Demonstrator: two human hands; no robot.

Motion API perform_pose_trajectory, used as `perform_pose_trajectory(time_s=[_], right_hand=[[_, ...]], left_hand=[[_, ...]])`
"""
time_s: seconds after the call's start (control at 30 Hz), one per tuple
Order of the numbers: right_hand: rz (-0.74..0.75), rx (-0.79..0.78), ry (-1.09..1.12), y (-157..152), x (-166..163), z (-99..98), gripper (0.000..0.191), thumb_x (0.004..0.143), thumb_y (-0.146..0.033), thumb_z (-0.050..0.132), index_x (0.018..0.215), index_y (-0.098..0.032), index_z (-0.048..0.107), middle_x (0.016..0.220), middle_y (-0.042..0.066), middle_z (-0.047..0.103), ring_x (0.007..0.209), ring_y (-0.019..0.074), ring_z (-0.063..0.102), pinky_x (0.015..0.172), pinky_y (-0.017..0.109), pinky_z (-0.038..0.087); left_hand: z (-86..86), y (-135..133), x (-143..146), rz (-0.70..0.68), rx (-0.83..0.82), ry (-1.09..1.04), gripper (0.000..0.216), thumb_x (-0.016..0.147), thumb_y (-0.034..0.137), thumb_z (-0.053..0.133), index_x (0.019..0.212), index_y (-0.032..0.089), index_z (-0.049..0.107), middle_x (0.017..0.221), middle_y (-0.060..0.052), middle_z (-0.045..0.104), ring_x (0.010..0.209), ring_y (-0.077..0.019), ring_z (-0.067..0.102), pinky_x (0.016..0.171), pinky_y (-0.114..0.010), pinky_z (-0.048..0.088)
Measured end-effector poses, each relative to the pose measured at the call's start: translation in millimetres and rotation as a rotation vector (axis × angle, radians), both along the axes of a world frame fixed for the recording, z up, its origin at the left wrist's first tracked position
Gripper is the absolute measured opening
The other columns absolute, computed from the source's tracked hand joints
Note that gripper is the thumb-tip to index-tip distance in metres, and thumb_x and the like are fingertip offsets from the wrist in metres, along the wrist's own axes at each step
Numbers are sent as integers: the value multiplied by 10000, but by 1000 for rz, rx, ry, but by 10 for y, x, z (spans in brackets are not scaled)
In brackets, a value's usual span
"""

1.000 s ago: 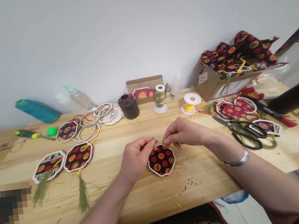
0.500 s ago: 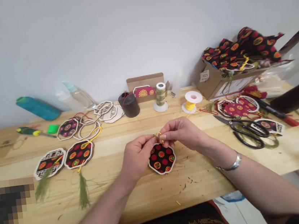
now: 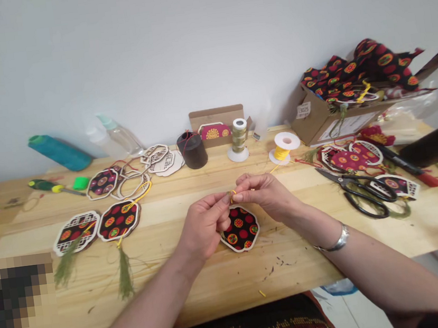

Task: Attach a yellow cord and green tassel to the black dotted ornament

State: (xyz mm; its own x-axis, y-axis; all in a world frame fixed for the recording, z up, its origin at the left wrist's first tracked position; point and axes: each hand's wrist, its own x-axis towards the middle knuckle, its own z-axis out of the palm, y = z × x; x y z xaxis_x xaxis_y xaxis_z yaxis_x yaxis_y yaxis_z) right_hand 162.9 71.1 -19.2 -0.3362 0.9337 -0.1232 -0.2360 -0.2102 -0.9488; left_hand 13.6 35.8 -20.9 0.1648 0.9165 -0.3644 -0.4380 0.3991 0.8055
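Observation:
Both of my hands meet above a small fabric-covered ornament (image 3: pixel 243 228), black with red and yellow dots, lying on the wooden table (image 3: pixel 232 274). My left hand (image 3: pixel 204 224) pinches a short yellow cord (image 3: pixel 233 193) at the ornament's top. My right hand (image 3: pixel 264 193) pinches the same cord from the right, fingertips almost touching the left ones. A silver bracelet (image 3: pixel 334 243) sits on my right wrist.
Finished ornaments with green tassels (image 3: pixel 102 226) lie at the left. A yellow cord spool (image 3: pixel 284 148), a green thread spool (image 3: pixel 239 140) and a dark spool (image 3: pixel 193 150) stand behind. Black scissors (image 3: pixel 361 189) lie at the right. A cardboard box of patterned fabric (image 3: pixel 347 100) stands at the far right.
My hands have drawn closer together; the cord, stretched straight between them a second ago, is now bunched at the fingertips. The ornament stays on the table.

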Motion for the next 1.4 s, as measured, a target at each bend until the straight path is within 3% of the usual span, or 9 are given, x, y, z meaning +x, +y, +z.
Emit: perform_pose_trajectory(time_s=[0.27, 0.5, 0.7, 0.93, 1.1, 1.4], right_hand=[[-15, 12, -10, 8, 6, 52, 189, 552, -270, 817, 590, -154, 672, 628, -37, 590, 522, 67, 546, 559, 235, 456], [-54, 18, -100, 22, 30, 8, 182, 609, -284, 764, 648, -150, 647, 583, -28, 608, 509, 82, 539, 545, 243, 454], [-105, 171, -278, 68, 96, -7, 62, 675, -200, 674, 700, -152, 644, 656, -12, 633, 598, 95, 560, 611, 249, 467], [-78, 300, -307, 67, 106, -34, 166, 737, -192, 616, 884, -167, 689, 806, 26, 693, 709, 123, 611, 682, 275, 496], [-35, 444, -368, 55, 129, -24, 100, 785, -197, 580, 775, -174, 677, 754, 13, 679, 697, 125, 602, 675, 267, 476], [-66, 507, -430, 67, 128, -29, 102, 793, -217, 583, 717, -171, 632, 693, 0, 638, 658, 117, 565, 637, 248, 437]], left_hand=[[-2, 9, 23, -63, 28, 45, 203, 662, 262, 744, 781, 99, 717, 562, 5, 543, 420, -5, 247, 388, -168, 175], [-32, 39, 55, -91, 49, 132, 204, 698, 291, 715, 786, 108, 732, 424, 72, 383, 396, -21, 244, 391, -187, 181], [-59, 61, 75, -121, 70, 205, 210, 726, 305, 690, 795, 111, 733, 411, 71, 386, 380, -22, 266, 392, -192, 171], [-28, 70, 109, -122, 66, 246, 209, 690, 318, 710, 745, 118, 732, 411, 58, 423, 385, -29, 283, 393, -195, 176], [-34, 73, 105, -127, 75, 257, 198, 682, 312, 713, 727, 120, 735, 426, 45, 442, 395, -37, 287, 393, -202, 171], [-31, 80, 104, -133, 74, 305, 183, 676, 306, 715, 718, 128, 731, 414, 42, 457, 378, -35, 307, 394, -195, 186]])
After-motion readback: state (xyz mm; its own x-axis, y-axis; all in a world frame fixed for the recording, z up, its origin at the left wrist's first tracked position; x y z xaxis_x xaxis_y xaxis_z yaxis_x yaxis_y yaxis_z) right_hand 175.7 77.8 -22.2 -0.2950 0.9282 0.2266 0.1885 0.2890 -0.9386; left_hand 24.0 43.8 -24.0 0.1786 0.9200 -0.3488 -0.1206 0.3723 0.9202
